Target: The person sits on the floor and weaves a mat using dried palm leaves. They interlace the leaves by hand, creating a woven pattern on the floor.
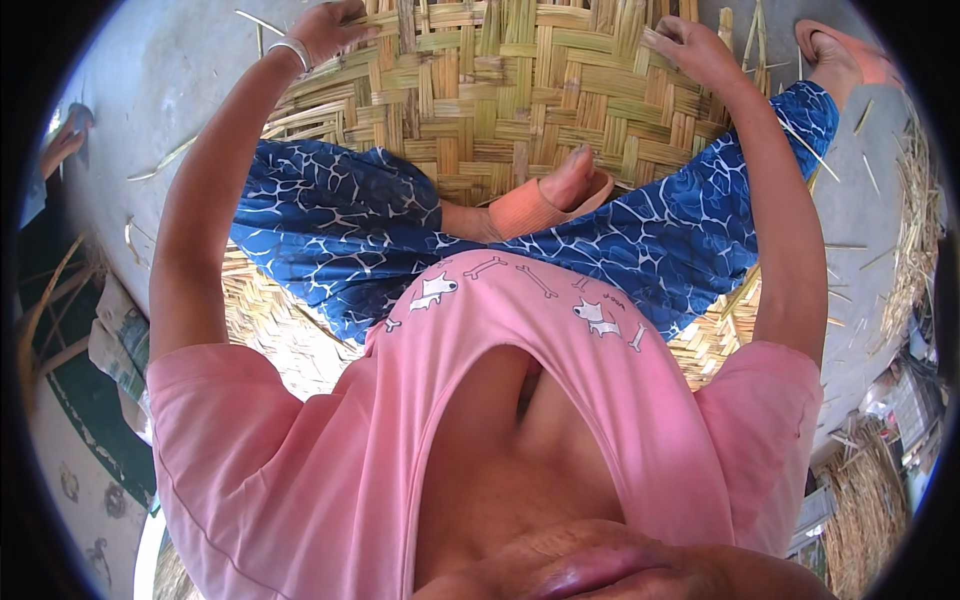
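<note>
A woven mat of flat yellow-green bamboo strips spreads out in front of me, its far part cut off by the top of the view. At its left side my left hand, with a silvery bangle on the wrist, has its fingers bent in at the weave; what lies between them is hard to see. Across from it, my right hand is closed, thumb and fingertips pinching at a strip near the mat's right side. One foot in an orange slipper rests against the mat's near part.
Another orange slipper is on my other foot at the far right. Loose thin strips litter the grey floor. More woven matting lies beneath me. Bundled straw-like strips stand at the lower right. Someone else's hand shows at the left edge.
</note>
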`<state>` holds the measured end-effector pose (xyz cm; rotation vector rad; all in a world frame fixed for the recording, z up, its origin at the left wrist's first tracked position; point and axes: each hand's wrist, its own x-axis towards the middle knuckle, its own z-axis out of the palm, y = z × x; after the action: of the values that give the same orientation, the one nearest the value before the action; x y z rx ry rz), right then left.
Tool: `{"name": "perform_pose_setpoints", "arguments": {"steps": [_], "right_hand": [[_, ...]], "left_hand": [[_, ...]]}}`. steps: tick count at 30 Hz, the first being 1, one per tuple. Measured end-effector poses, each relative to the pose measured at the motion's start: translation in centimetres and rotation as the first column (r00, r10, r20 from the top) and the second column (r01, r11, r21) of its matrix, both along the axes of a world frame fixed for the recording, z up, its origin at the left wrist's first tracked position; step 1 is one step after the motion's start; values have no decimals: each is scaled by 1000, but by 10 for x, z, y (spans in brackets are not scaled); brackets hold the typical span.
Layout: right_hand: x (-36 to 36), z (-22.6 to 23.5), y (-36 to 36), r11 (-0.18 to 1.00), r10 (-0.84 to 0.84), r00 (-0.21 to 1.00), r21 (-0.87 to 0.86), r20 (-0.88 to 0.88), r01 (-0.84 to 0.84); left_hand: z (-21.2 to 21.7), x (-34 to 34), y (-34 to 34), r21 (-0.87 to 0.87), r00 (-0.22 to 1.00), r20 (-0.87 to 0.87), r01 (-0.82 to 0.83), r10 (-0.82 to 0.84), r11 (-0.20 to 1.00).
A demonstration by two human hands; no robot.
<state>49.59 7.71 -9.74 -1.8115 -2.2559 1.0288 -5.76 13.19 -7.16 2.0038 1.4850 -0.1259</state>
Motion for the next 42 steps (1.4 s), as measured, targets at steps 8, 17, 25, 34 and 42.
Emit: {"name": "perform_pose_setpoints", "arguments": {"steps": [8, 17, 25, 34, 42], "right_hand": [[-18, 34, -4, 967, 117, 945, 182, 304, -179], [-35, 64, -16, 913, 141, 902, 299, 408, -278], [-39, 59, -7, 983, 6, 954, 176, 299, -61], [-33, 67, 24, 937, 164, 919, 235, 357, -259], [-42, 77, 16, 948, 247, 894, 96, 373, -302]], "left_hand": [[4, 4, 4, 46, 993, -112, 52, -47, 998], [4, 20, -5, 125, 998, -62, -10, 17, 992], [2, 24, -15, 285, 1000, -20, 29, -24, 958], [-31, 12, -2, 75, 967, 199, -176, 159, 981], [-1, 8, 1, 267, 959, -279, 134, -57, 954]]}}
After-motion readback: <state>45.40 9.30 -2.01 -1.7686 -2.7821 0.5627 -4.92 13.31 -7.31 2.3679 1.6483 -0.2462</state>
